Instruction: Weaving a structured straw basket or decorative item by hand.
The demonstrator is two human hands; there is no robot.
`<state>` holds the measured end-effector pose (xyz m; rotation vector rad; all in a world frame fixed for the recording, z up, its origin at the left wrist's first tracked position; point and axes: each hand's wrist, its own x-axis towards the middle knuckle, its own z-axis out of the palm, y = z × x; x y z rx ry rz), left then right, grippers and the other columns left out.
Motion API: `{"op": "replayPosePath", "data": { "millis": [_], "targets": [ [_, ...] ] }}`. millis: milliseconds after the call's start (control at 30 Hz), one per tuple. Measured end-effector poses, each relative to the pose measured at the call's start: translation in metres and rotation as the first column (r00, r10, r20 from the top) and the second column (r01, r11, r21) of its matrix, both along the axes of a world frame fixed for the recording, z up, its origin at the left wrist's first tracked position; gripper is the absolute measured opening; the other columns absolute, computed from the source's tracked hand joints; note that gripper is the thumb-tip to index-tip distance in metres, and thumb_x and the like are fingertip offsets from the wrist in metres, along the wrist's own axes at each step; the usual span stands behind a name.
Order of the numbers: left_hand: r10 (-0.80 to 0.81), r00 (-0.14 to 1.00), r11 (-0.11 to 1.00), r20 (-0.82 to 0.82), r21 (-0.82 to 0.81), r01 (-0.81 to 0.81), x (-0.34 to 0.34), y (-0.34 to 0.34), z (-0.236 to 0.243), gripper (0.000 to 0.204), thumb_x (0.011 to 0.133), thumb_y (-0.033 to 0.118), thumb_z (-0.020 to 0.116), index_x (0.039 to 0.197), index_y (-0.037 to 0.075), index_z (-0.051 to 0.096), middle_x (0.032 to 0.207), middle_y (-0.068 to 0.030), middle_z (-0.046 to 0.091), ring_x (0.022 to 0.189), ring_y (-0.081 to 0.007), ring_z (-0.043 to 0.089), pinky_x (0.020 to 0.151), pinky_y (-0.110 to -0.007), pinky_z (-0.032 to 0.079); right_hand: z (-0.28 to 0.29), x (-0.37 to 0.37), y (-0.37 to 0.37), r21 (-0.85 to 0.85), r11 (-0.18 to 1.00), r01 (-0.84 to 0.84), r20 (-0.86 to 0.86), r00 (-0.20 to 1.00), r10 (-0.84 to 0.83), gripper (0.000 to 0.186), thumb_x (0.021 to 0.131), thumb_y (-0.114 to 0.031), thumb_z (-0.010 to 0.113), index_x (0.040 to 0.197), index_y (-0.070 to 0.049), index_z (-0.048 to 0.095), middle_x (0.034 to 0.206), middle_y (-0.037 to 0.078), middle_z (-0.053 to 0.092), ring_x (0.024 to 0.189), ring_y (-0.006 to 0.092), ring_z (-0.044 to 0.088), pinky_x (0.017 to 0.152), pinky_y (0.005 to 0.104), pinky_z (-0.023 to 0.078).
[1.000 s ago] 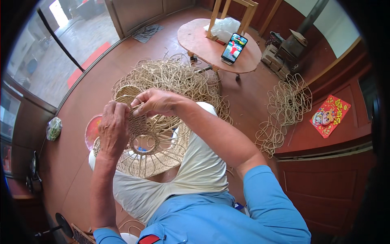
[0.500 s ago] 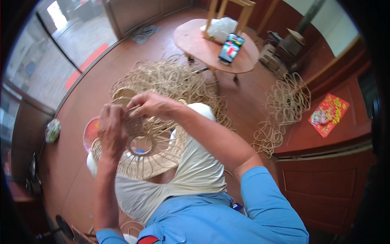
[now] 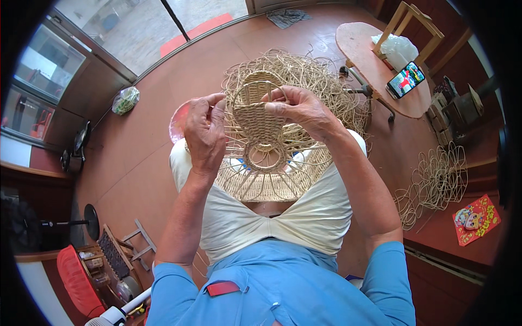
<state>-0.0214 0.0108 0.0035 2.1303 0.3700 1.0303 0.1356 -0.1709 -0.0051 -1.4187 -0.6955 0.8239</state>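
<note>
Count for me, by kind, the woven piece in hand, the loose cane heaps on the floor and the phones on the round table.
Half-woven tan wicker basket with ring centre, held by left hand and right hand: 1
Loose tan cane heaps: 2, behind the basket and right
Lit phone on round wooden table: 1
Total: 4

Phone (image 3: 405, 80) on round table (image 3: 361, 46)

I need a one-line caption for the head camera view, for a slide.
Seen from above, left hand and right hand hold a half-woven wicker basket over the lap.
</note>
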Motion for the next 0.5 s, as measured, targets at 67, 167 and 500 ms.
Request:
{"op": "replayPosePath", "data": {
  "millis": [67,167,500],
  "targets": [
    [-0.051,0.998,0.991,-0.045,-0.126,0.045,0.000,0.003,-0.002,0.018,0.104,0.014,0.066,0.114,-0.001,0.072,0.092,-0.0038,0.071,0.083,-0.0090,0.062,0.076,-0.027,0.052,-0.001,-0.005,0.006,0.007,0.999,0.033,-0.024,0.999,-0.033,0.035,0.097,-0.032,0.079,0.116,-0.004,0.071,0.091,-0.005,0.065,0.078,0.0038,0.057,0.071,0.0216,0.047],
    [-0.173,0.981,0.936,-0.091,-0.324,0.135,0.006,0.005,-0.017,0.020,0.104,0.016,0.067,0.113,-0.001,0.072,0.091,-0.0023,0.070,0.083,-0.0076,0.062,0.074,-0.025,0.052,-0.008,-0.006,0.010,0.048,0.994,0.094,-0.039,0.995,-0.092,0.031,0.098,-0.032,0.077,0.107,-0.002,0.073,0.089,-0.002,0.067,0.079,0.0050,0.057,0.069,0.0236,0.046],
    [-0.075,0.972,0.997,-0.222,-0.047,0.066,0.009,0.003,-0.007,0.019,0.105,0.018,0.065,0.100,0.001,0.072,0.075,-0.0020,0.065,0.069,-0.0091,0.060,0.063,-0.028,0.048,-0.018,0.000,0.009,-0.016,0.990,0.139,0.257,0.958,-0.130,0.030,0.099,-0.030,0.075,0.105,-0.001,0.075,0.086,-0.002,0.067,0.076,0.0056,0.056,0.067,0.0253,0.047]
  ]
}}
